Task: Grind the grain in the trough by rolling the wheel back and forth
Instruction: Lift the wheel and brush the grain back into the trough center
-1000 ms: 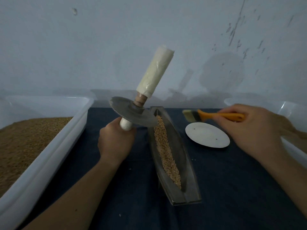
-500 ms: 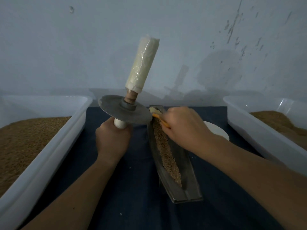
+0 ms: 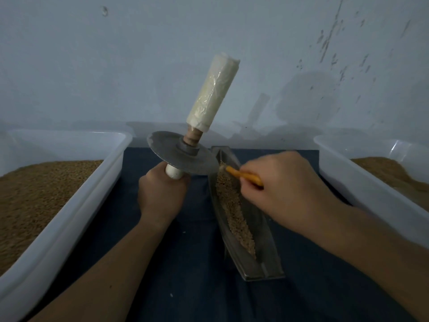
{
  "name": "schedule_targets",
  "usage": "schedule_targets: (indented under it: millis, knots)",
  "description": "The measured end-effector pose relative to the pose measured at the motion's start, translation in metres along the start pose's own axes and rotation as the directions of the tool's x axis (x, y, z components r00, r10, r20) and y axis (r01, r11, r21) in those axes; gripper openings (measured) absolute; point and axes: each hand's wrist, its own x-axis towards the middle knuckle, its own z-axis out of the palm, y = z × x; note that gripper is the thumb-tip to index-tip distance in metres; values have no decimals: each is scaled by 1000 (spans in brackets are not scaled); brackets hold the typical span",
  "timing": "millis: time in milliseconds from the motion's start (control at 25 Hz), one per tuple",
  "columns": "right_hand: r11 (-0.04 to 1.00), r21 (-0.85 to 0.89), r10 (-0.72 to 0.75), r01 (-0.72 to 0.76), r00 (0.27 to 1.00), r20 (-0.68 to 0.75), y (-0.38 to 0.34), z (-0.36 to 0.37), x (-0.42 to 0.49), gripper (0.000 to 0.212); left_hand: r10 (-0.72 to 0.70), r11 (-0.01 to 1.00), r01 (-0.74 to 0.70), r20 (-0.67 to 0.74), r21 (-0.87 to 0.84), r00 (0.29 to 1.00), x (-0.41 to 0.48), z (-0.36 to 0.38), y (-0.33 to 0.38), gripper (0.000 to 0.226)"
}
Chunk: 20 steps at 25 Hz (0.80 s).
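Pale, scuffed wall (image 3: 209,43) fills the back of our head view, and below it a dark blue cloth (image 3: 190,263) covers the work surface. A left tub (image 3: 92,196) and a right tub (image 3: 362,182), both white plastic, flank the middle, each heaped with brown granular stuff.

Between them the metal trough (image 3: 264,242) runs away from us at a slant, with the grain (image 3: 236,219) lying in a narrow strip along its channel. Our left hand (image 3: 162,194) is wrapped tight round the lower white grip of the wheel (image 3: 169,154), which is raised clear of the channel and tilted, its rim just beside the trough's far end and its wrapped upper handle (image 3: 212,94) pointing up at the wall. Our right hand (image 3: 290,189) pinches the orange brush (image 3: 248,176), aimed at the far end of the strip.

We judge this a tidying pause between grinding passes: sweeping stray grain back into line. Next we would need to set the brush aside, seat the wheel's rim in the channel, take the upper handle with the right hand and roll.

Bristles are mostly hidden behind the disc, our right fingertips lie under the hand, both tubs are cut off by the frame, and dim light blurs how finely the grain is crushed
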Motion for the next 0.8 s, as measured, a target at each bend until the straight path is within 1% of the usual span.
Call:
schedule_targets:
  millis: [120, 200, 320, 440, 560, 600, 680, 760, 800]
  knots:
    - [998, 55, 47, -41, 993, -110, 11, 10, 35, 35, 9, 1000, -9, 2, 3, 1000, 0, 0, -1, 19]
    - [990, 101, 110, -98, 986, -125, 19, 23, 54, 31, 3, 1000, -3, -7, 7, 1000, 1, 0, 0, 19]
    - [970, 182, 182, -164, 979, -90, 26, 37, 61, 29, -3, 1000, 2, -15, -11, 1000, 1, -1, -1, 16]
    - [956, 213, 203, -199, 979, 5, 22, 37, 46, 24, 4, 1000, -4, -8, -16, 1000, 1, -1, 0, 16]
    - [940, 254, 217, -230, 973, 77, 16, 20, 24, 24, 28, 1000, -28, 8, -4, 1000, 0, -1, 1, 16]
    - [938, 263, 214, -226, 974, 71, 14, 13, 20, 26, 36, 999, -37, 13, 2, 999, -1, -1, 1, 17]
    - [945, 262, 206, -198, 979, -4, 12, 3, 21, 28, 54, 998, -55, 24, 19, 998, -3, -1, 2, 18]
    - [959, 222, 196, -174, 977, -83, 12, 2, 32, 29, 79, 996, -80, 26, 30, 997, -5, 0, 3, 20]
    - [965, 195, 195, -174, 976, -96, 13, 5, 40, 29, 86, 996, -87, 24, 30, 996, -5, 0, 3, 20]
